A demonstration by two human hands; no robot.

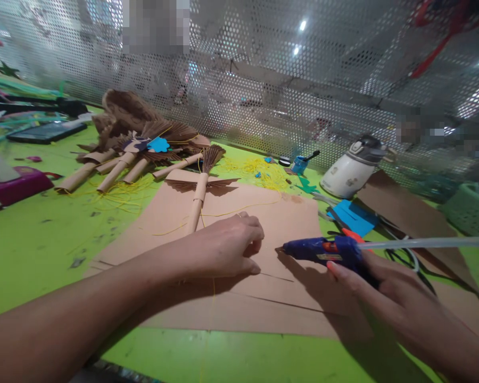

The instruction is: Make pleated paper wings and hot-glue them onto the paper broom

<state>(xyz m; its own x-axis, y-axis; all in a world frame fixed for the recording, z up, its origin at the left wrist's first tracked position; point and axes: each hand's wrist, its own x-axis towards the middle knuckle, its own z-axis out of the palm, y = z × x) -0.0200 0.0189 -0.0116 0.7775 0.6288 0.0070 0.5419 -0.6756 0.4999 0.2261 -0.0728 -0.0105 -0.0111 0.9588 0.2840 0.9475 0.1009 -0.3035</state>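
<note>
My right hand (387, 287) is wrapped round a blue hot glue gun (323, 252) with orange parts. A long translucent glue stick (423, 243) runs out of its back, and its nozzle points left over a brown paper sheet (287, 223). My left hand (233, 242) is loosely curled above the sheet, thumb apart from the fingers, with nothing visible between them. A paper dragonfly-like figure (199, 197), with a rolled tube body and pleated fans, lies on the sheet, partly hidden behind my left forearm. Yellow thread (239, 206) trails across the sheet near my left hand.
Several similar paper figures (123, 165) lie at the back left among yellow strands (259, 170). A white bottle (349, 167), blue paper (352, 217), a small blue jar (299, 165) and a green basket (471, 210) stand around the right. A phone (48, 132) and a purple object (19, 186) lie left.
</note>
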